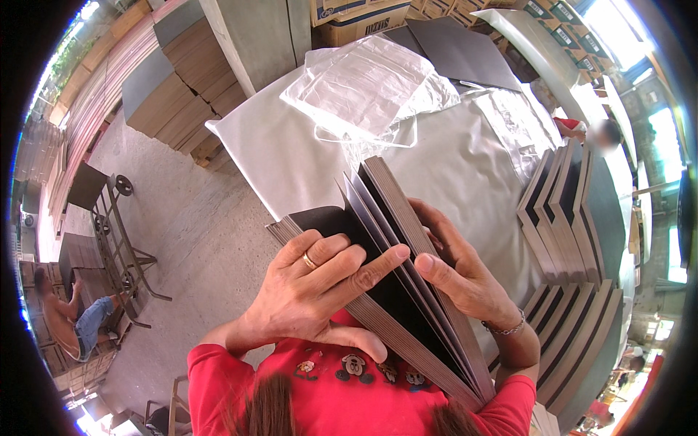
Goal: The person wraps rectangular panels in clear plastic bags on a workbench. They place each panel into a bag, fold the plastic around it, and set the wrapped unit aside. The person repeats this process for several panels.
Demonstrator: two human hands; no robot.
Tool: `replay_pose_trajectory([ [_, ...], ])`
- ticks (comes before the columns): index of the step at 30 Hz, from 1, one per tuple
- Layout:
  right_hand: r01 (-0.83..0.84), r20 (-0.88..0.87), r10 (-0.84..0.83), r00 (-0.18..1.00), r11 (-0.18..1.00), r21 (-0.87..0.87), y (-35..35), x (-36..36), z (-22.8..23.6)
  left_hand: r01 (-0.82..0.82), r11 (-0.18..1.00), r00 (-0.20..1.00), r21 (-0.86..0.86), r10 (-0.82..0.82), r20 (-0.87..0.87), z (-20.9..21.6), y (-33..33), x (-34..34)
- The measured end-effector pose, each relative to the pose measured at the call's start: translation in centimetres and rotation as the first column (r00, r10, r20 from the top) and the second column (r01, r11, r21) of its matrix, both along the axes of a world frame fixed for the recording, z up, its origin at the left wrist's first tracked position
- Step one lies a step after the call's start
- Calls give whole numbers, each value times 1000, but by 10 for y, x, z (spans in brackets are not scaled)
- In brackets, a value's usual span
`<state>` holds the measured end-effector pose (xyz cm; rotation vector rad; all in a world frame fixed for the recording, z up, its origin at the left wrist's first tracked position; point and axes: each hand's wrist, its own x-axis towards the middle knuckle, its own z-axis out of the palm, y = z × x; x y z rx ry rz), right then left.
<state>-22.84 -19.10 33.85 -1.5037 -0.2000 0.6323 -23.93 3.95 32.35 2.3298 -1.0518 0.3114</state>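
Observation:
A thick stack of dark sheets (392, 203) with grey-brown edges stands tilted before my chest, parted into a fan with gaps between the sections. My left hand (313, 280) curls its fingers over the left section, index finger stretched across the gap toward the other sections and thumb below. On the right section my right hand (462, 272) has its thumb along the near face; its other fingers go behind and are partly hidden. Thin pale-edged leaves show in the middle. Beyond lie clear plastic bags (356, 87) on the white-covered table (265, 142).
Piles of similar dark sheets (574, 327) rise on the table's right side, and loose dark boards (462, 54) lie at its far end. Left are a palleted stack (182, 109), a pillar (254, 36), a hand truck (116, 240) and a seated person (69, 316). Another person (574, 129) is at far right.

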Motion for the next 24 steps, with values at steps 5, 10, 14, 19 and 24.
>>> replay_pose_trajectory([
  [5,-6,15,6,1000,1000,-17,-1,1,2,-41,986,996,-164,53,74,-6,0,-1],
  [10,-4,-17,4,1000,1000,2,-2,1,0,-59,998,988,-28,63,138,4,-4,4],
  [14,0,-52,1,999,1000,31,-1,1,3,48,998,999,33,-48,-20,8,-11,14],
  [19,10,-9,-10,1000,1000,15,-2,0,0,54,995,998,87,-52,-18,9,-11,14],
  [24,1,-19,-1,1000,999,36,-3,0,-5,15,997,1000,70,-15,0,7,-10,10],
])
